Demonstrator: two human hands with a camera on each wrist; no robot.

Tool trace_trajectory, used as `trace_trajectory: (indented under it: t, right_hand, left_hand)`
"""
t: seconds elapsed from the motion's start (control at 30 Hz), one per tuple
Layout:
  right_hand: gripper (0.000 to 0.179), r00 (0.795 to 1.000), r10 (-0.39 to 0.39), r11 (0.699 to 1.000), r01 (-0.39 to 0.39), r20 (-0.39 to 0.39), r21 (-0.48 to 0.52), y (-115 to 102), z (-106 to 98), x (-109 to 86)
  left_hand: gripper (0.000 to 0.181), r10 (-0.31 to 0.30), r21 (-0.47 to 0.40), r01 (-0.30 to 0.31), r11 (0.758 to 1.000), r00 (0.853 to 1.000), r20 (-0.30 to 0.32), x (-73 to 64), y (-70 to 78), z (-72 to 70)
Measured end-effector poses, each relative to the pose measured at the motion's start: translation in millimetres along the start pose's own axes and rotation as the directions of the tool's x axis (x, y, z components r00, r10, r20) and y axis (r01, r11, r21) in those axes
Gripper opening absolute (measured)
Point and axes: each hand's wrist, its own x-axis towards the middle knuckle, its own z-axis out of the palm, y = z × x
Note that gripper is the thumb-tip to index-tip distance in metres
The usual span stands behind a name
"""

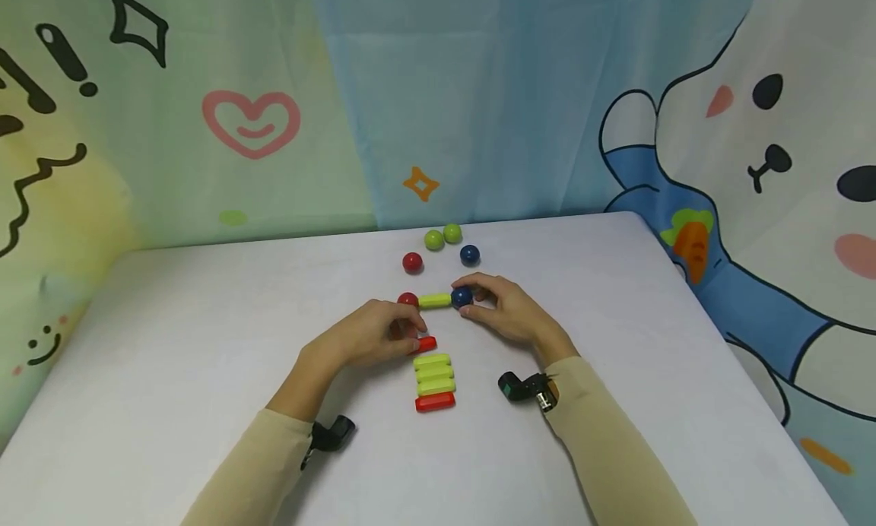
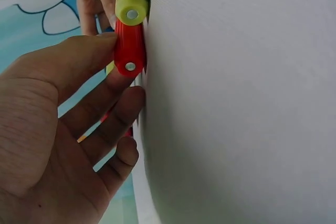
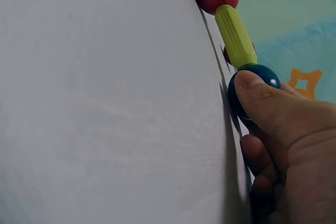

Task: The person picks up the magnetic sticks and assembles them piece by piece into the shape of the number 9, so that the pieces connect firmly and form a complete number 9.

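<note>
Matte white tabletop (image 1: 205, 321), left grip (image 1: 372, 333) narrow around a grooved red rod (image 2: 130, 48), right grip (image 1: 509, 309) around a glossy blue ball (image 1: 461, 296).

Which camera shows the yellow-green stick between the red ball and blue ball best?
The right wrist view: the yellow-green stick looks biggest there, its ridged side plain to see. The head view shows it whole but small. The left wrist view shows other yellow-green sticks up close; I can't pick this one out.
</note>
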Motion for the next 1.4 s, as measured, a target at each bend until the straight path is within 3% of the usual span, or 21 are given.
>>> trace_trajectory:
  t: [0.43,0.57,0.77,0.93,1.4]
  right_hand:
    - [0.040,0.999,0.037,0.999,-0.037,-0.003,0.001,3.3,6.0,-2.3]
    - [0.040,0.999,0.043,0.999,-0.043,-0.020,-0.007,4.9,4.6,-4.5]
    - [0.040,0.999,0.040,0.999,-0.040,-0.013,-0.003,3.3,1.9,-2.9]
    - [0.040,0.999,0.038,0.999,-0.038,-0.011,-0.002,1.7,0.0,-0.6]
    - [0.041,1.000,0.024,1.000,-0.024,-0.014,-0.015,-0.2,0.9,1.1]
  left_hand:
    - [0.018,-0.034,0.023,0.033,0.999,0.999,0.025,-7.3,0.2,0.0]
    - [0.022,-0.026,0.027,0.026,0.999,0.999,0.021,-5.5,0.4,0.0]
    - [0.024,-0.074,0.063,0.073,0.995,0.997,0.019,-3.8,1.9,0.7]
    - [0.021,-0.079,0.095,0.080,0.992,0.997,-0.010,-3.0,1.6,1.4]
    - [0.016,-0.140,-0.012,0.139,0.990,0.986,-0.095,-8.9,-5.4,0.9]
